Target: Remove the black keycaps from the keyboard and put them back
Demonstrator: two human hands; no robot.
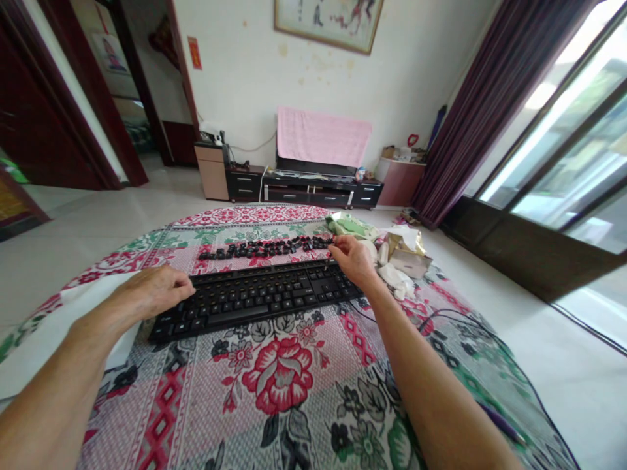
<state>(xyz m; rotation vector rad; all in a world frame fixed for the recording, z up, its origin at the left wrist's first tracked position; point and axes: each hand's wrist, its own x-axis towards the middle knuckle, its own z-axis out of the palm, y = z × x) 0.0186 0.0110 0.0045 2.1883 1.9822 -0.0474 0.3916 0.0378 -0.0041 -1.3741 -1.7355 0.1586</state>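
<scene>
A black computer keyboard (pixel 255 301) lies on the patterned tablecloth, with keycaps on its lower rows and many upper positions bare. My left hand (pixel 159 290) is closed at the keyboard's far left corner, thumb and curled fingers against its edge. Behind the keyboard, several loose black keycaps (pixel 267 248) form a long strip. My right hand (pixel 353 260) is at the right end of this strip, above the keyboard's right end. Its thumb and forefinger are pinched together; whatever is between them is too small to make out.
White paper (pixel 63 326) lies under my left forearm. A green packet (pixel 350 225), crumpled tissue (pixel 396 281) and an opened box (pixel 409 258) sit beyond my right hand. A black cable (pixel 482 323) crosses the right side, near a dark pen-like object (pixel 502 423).
</scene>
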